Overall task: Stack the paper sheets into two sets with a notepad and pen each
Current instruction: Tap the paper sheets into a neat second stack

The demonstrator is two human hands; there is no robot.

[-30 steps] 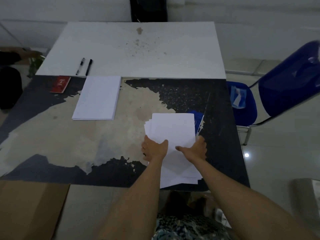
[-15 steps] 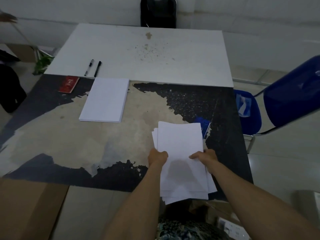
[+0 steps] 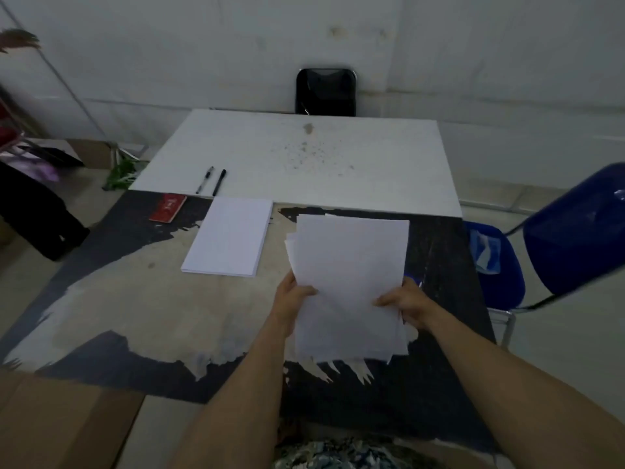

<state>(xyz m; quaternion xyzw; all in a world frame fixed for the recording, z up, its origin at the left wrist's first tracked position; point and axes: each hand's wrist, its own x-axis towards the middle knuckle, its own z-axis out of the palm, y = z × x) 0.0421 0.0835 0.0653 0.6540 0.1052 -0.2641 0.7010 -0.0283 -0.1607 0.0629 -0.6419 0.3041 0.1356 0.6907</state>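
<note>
White loose sheets (image 3: 350,272) tilted up off the table (image 3: 135,316), side edges pinched by both hands, left (image 3: 292,297) and right (image 3: 407,304).

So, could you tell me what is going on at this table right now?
A person is sorting paper. Both hands, left hand and right hand, hold a loose, uneven bundle of white sheets above the worn table. A second, squared stack of paper lies flat further back. Beside it are a red notepad and two black pens, not yet placed on any stack.
</note>
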